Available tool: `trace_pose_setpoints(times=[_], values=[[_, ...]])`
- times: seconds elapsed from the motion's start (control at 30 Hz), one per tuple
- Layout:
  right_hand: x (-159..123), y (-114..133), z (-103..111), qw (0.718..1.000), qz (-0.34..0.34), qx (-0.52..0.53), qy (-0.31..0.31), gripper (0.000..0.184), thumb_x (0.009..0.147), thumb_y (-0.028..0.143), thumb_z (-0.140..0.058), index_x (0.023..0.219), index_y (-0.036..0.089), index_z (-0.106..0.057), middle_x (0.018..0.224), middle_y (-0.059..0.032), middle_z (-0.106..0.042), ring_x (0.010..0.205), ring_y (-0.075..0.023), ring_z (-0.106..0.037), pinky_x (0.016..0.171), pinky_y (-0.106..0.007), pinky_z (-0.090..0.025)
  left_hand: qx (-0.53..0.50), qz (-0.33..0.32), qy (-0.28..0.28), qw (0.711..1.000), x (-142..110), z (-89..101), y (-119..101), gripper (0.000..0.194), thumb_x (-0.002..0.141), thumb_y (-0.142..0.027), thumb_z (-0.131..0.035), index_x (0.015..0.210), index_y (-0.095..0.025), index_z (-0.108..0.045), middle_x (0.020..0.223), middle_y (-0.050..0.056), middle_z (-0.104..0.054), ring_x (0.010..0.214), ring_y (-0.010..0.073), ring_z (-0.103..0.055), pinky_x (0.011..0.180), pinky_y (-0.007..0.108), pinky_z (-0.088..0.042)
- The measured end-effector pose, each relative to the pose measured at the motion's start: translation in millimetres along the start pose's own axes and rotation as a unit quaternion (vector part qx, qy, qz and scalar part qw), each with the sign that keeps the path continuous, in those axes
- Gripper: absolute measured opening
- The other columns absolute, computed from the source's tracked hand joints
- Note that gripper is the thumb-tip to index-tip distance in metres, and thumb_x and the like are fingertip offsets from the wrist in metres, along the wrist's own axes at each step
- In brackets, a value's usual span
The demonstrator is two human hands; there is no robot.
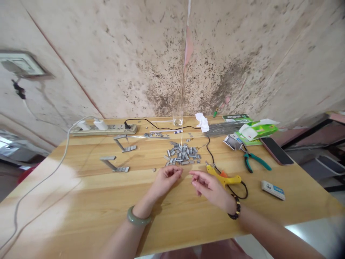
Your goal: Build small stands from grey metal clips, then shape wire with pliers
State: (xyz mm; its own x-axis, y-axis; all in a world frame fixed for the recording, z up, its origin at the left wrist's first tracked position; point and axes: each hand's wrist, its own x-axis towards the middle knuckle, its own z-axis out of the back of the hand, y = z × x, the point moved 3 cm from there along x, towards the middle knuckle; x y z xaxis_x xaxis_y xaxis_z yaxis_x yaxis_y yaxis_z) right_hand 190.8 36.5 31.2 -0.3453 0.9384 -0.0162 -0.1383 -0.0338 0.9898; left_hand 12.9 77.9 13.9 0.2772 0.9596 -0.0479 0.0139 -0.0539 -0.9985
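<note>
My left hand (167,180) is just in front of a pile of small grey metal-looking pieces (183,153), thumb and forefinger pinched together. Whatever may be between those fingertips is too small to make out. To its right, my right hand (208,187) has its forefinger stretched toward the left hand and its thumb apart below, the other fingers curled; I see nothing held. Just beyond this hand lies a yellow hot glue gun (229,180). Two angular grey assemblies, a rear one (124,145) and a front one (114,165), stand at the left.
A power strip (115,130) with white plugs lies at the back left. Teal-handled pliers (258,160), a phone (277,150), a small box (272,190) and a green tissue pack (257,129) are on the right. Grey strips (225,128) and a clear cup (178,120) are near the wall.
</note>
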Motion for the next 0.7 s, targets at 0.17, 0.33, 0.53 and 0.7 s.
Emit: trace_pose_setpoints(times=[0.17,0.33,0.53,0.7], values=[[25,13,7,1.000,-0.014,0.008,-0.023,0.041,0.084,0.036,-0.059,0.120,0.018,-0.054,0.083,0.0003,-0.057,0.053,-0.0074,-0.056,0.048,-0.022,-0.047,-0.019,0.007,0.045,0.999,-3,-2.8,-2,0.031,0.074,-0.044,-0.069,0.082,-0.013,-0.069,0.062,0.001,-0.061,0.055,0.0100,-0.050,0.055,0.023,-0.039],[49,11,1,0.997,-0.011,0.072,0.002,0.036,0.082,0.041,-0.061,0.107,0.015,-0.057,0.062,0.0045,-0.057,0.049,-0.0090,-0.055,0.048,-0.022,-0.047,-0.001,0.010,0.103,0.995,-7,-6.4,-11,0.027,0.077,-0.040,-0.067,0.080,-0.014,-0.072,0.062,0.002,-0.063,0.056,0.0104,-0.050,0.057,0.023,-0.039],[51,-2,1,0.992,0.000,0.127,-0.019,0.031,0.081,0.044,-0.063,0.094,0.017,-0.059,0.056,0.0055,-0.058,0.046,-0.0082,-0.052,0.047,-0.022,-0.044,-0.050,0.058,0.130,0.989,-6,-5.0,-4,0.027,0.075,-0.039,-0.070,0.082,-0.014,-0.073,0.062,0.003,-0.065,0.056,0.0107,-0.052,0.058,0.023,-0.040],[49,-7,3,0.991,0.004,0.129,-0.025,0.030,0.080,0.044,-0.064,0.094,0.018,-0.060,0.061,0.0044,-0.059,0.045,-0.0077,-0.052,0.046,-0.022,-0.042,-0.083,0.079,0.147,0.982,-5,-6.1,2,0.027,0.078,-0.039,-0.068,0.084,-0.013,-0.072,0.061,0.003,-0.067,0.054,0.0105,-0.056,0.060,0.023,-0.042]])
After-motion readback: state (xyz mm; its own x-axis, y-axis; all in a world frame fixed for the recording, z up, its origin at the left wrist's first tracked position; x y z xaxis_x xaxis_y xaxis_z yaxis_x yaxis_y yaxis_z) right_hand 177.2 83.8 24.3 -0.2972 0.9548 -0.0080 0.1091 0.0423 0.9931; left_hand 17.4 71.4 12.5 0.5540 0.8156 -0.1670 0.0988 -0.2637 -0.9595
